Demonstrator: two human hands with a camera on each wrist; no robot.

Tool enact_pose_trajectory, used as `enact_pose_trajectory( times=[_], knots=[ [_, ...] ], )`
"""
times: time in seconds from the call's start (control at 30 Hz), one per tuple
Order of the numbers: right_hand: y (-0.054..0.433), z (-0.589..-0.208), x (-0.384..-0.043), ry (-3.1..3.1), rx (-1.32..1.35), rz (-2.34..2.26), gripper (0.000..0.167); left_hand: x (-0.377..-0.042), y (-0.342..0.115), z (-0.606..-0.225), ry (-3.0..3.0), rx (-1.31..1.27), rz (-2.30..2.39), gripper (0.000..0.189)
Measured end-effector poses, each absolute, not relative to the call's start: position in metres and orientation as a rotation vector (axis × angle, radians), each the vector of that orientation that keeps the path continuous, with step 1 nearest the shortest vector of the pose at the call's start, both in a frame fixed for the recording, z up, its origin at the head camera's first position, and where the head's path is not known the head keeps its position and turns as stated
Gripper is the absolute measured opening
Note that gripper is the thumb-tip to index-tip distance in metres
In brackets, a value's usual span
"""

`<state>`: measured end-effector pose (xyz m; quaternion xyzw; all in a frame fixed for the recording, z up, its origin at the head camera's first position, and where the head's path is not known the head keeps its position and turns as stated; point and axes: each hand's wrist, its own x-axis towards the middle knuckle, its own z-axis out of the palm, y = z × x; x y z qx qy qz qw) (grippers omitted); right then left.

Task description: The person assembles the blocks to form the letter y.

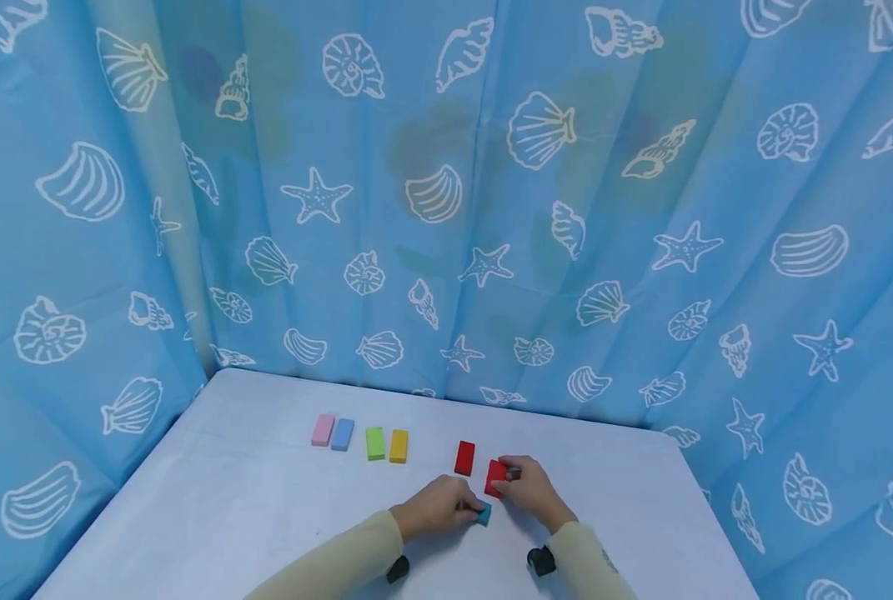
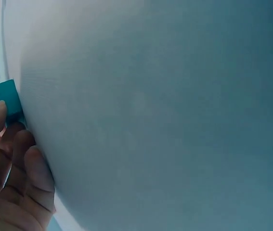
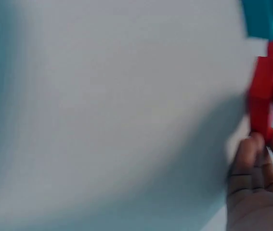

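A teal block (image 1: 484,513) is pinched between the thumb and fingers of my left hand (image 1: 440,505), low over the white table. In the left wrist view the same teal block (image 2: 10,98) shows at the left edge, the other fingers curled below it. My right hand (image 1: 534,490) grips a red block (image 1: 495,477) just right of and beyond the teal one; in the right wrist view this red block (image 3: 261,96) sits between thumb and fingers. A second red block (image 1: 464,458) lies on the table to the left of the held red one.
Left of the red blocks, a yellow block (image 1: 398,447), a green block (image 1: 374,443), a blue block (image 1: 343,435) and a pink block (image 1: 323,430) lie in a row on the white table (image 1: 251,500). A blue shell-patterned curtain (image 1: 446,250) hangs behind the table and at both sides.
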<state>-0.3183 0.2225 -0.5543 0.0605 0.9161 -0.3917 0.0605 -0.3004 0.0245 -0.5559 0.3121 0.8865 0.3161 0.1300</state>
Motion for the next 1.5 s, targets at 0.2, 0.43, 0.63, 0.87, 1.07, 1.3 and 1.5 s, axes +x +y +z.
enact_pose_trajectory(
  times=[0.2, 0.43, 0.63, 0.87, 1.07, 1.3, 1.5],
  knots=[
    [0.217, -0.554, -0.316, 2.725, 0.199, -1.224, 0.06, -0.301, 0.025, -0.555, 2.56, 0.857, 0.976, 0.022],
    [0.221, -0.556, -0.32, 2.741, 0.195, -1.214, 0.061, -0.303, 0.031, -0.551, 2.585, 0.862, 0.966, 0.021],
    [0.228, -0.554, -0.322, 2.724, 0.188, -1.218, 0.063, -0.303, 0.035, -0.547, 2.556, 0.797, 1.016, 0.023],
    [0.23, -0.553, -0.322, 2.689, 0.171, -1.261, 0.067, -0.303, 0.032, -0.549, 2.614, 0.809, 0.962, 0.031],
    [0.225, -0.556, -0.321, 2.715, 0.18, -1.21, 0.06, -0.302, 0.031, -0.548, 2.589, 0.8, 0.937, 0.027],
    [0.226, -0.559, -0.321, 2.693, 0.167, -1.235, 0.061, -0.301, 0.031, -0.55, 2.597, 0.778, 0.945, 0.023],
    [0.23, -0.556, -0.322, 2.671, 0.177, -1.265, 0.063, -0.301, 0.035, -0.548, 2.609, 0.813, 0.943, 0.022]
  ],
)
